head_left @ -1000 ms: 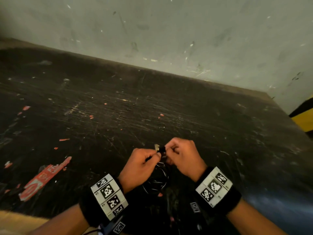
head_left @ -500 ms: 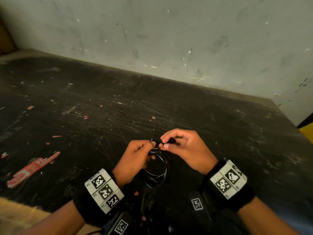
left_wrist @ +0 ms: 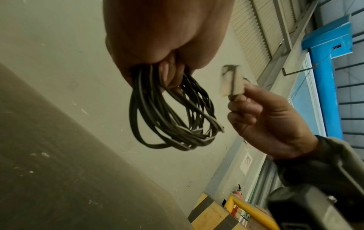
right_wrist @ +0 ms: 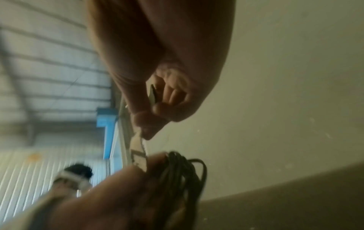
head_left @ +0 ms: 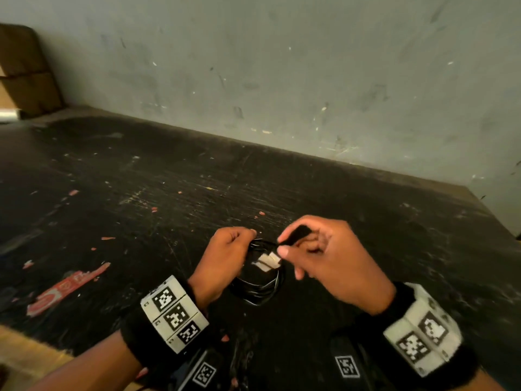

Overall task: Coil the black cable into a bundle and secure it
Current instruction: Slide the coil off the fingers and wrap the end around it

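Securing step now at frame centre: left hand (head_left: 222,258) clenches the coiled black cable (head_left: 258,289), right hand (head_left: 324,258) pinches the strap (head_left: 293,235), which probably needs wrapping round next.

Black cable (head_left: 258,289) coiled in loose hanging loops, pale tag (head_left: 269,261) at top (blurred), unsecured

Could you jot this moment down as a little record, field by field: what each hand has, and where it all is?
left hand: grips the coiled cable, loops hanging below
right hand: pinches a black strap beside the coil
white tag: between the hands; attachment unclear
table: dark, scratched, below the hands
secured: not yet
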A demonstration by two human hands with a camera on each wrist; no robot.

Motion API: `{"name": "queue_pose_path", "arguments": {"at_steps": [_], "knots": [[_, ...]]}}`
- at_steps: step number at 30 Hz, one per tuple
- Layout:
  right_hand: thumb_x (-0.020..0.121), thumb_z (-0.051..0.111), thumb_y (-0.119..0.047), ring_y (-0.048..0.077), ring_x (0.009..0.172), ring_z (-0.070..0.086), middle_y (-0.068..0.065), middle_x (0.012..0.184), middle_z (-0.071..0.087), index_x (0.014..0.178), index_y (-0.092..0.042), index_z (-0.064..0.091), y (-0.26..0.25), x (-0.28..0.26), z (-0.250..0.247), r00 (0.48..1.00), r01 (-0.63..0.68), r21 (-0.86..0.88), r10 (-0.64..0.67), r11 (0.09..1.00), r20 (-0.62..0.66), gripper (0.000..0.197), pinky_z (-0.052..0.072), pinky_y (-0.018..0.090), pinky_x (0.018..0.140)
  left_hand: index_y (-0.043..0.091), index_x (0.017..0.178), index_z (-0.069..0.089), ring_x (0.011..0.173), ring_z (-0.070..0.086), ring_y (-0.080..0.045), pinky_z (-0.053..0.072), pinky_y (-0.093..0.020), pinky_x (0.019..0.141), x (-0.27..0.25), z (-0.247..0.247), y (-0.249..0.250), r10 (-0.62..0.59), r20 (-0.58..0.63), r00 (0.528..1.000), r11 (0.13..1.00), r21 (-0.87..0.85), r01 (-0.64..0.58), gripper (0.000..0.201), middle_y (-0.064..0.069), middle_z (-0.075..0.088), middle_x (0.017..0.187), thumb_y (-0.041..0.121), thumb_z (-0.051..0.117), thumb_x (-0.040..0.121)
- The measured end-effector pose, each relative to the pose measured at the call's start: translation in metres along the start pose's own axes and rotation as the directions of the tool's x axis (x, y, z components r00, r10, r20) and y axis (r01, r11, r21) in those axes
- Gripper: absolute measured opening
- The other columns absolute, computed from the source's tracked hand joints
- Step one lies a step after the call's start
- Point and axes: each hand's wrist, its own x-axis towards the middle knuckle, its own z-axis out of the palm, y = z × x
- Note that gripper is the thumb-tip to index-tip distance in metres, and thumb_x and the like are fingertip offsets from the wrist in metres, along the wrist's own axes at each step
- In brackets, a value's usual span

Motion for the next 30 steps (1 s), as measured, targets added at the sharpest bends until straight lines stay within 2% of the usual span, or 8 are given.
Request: {"name": "queue_pose_path", "arguments": {"at_steps": [4, 8, 12, 16, 20, 22, 25, 30], "knots": [[0.08, 0.069, -0.021, 0.004, 0.069, 0.058, -0.006, 0.079, 0.063, 0.086, -0.024, 0.066, 0.015, 0.01, 0.024, 0.967, 0.21, -0.522, -0.254, 0.827, -0.012, 0.007, 0.05, 0.03, 0.062, 0.021, 0.067, 0.054, 0.054, 0.044, -0.011, 0.034, -0.03, 0.05, 0.004, -0.007, 0.002, 0.064, -0.054, 0.996, 0.994, 0.097, -0.059, 0.022, 0.004, 0.047, 0.059, 0.024, 0.054, 0.09], [0.072, 0.069, -0.017, 0.018, 0.105, 0.054, 0.002, 0.114, 0.058, 0.082, -0.021, 0.067, 0.026, 0.02, 0.038, 0.919, 0.332, -0.689, -0.385, 0.644, 0.084, 0.011, 0.047, 0.033, 0.083, 0.015, 0.088, 0.055, 0.07, 0.053, -0.013, 0.042, -0.03, 0.063, 0.009, -0.017, 0.004, 0.15, -0.056, 0.987, 0.973, 0.184, -0.137, 0.01, -0.003, 0.058, 0.078, 0.022, 0.05, 0.091], [0.074, 0.046, -0.02, 0.024, 0.09, 0.065, 0.01, 0.115, 0.064, 0.078, -0.017, 0.065, 0.021, 0.034, 0.051, 0.915, 0.34, -0.803, -0.369, 0.489, 0.162, 0.02, 0.054, 0.031, 0.073, 0.021, 0.103, 0.05, 0.074, 0.057, -0.012, 0.042, -0.027, 0.065, 0.014, -0.025, 0.007, 0.179, -0.025, 0.984, 0.965, 0.198, -0.17, 0.012, -0.002, 0.062, 0.083, 0.023, 0.042, 0.096], [0.075, 0.044, -0.017, 0.022, 0.08, 0.062, 0.008, 0.1, 0.065, 0.077, -0.015, 0.063, 0.025, 0.048, 0.061, 0.92, 0.311, -0.832, -0.367, 0.459, 0.142, 0.019, 0.048, 0.03, 0.065, 0.026, 0.12, 0.041, 0.084, 0.057, -0.011, 0.042, -0.029, 0.074, 0.021, -0.031, 0.013, 0.144, -0.055, 0.988, 0.98, 0.146, -0.134, 0.025, 0.002, 0.059, 0.086, 0.035, 0.039, 0.097], [0.077, 0.046, -0.018, 0.02, 0.078, 0.06, 0.007, 0.097, 0.066, 0.078, -0.014, 0.064, 0.031, 0.057, 0.07, 0.915, 0.272, -0.845, -0.396, 0.46, 0.079, 0.018, 0.046, 0.03, 0.064, 0.023, 0.121, 0.044, 0.085, 0.059, -0.012, 0.045, -0.03, 0.076, 0.03, -0.039, 0.011, 0.092, -0.075, 0.993, 0.99, 0.115, -0.083, 0.034, 0.002, 0.06, 0.086, 0.044, 0.041, 0.094], [0.078, 0.048, -0.016, 0.019, 0.076, 0.06, 0.006, 0.097, 0.066, 0.079, -0.013, 0.065, 0.034, 0.06, 0.074, 0.91, 0.259, -0.855, -0.409, 0.45, 0.06, 0.017, 0.047, 0.031, 0.063, 0.024, 0.106, 0.053, 0.077, 0.06, -0.011, 0.049, -0.031, 0.067, 0.035, -0.041, 0.01, 0.041, -0.049, 0.998, 0.998, 0.045, -0.038, 0.033, 0.001, 0.061, 0.084, 0.052, 0.044, 0.09], [0.078, 0.053, -0.013, 0.02, 0.076, 0.06, 0.005, 0.096, 0.066, 0.08, -0.013, 0.065, 0.039, 0.063, 0.076, 0.904, 0.239, -0.853, -0.426, 0.465, 0.021, 0.012, 0.048, 0.032, 0.063, 0.019, 0.087, 0.059, 0.055, 0.054, -0.009, 0.039, -0.024, 0.044, 0.039, -0.045, 0.012, -0.044, -0.002, 0.999, 0.999, -0.029, 0.044, 0.037, 0.002, 0.057, 0.065, 0.056, 0.051, 0.085], [0.077, 0.054, -0.011, 0.021, 0.078, 0.063, 0.007, 0.095, 0.066, 0.083, -0.011, 0.065, 0.041, 0.065, 0.076, 0.89, 0.224, -0.847, -0.456, 0.482, -0.024, 0.013, 0.053, 0.031, 0.063, 0.008, 0.088, 0.064, 0.048, 0.05, -0.007, 0.039, -0.024, 0.046, 0.043, -0.051, 0.014, -0.07, 0.142, 0.987, 0.995, -0.066, 0.08, 0.04, -0.001, 0.056, 0.06, 0.047, 0.057, 0.085]]}}
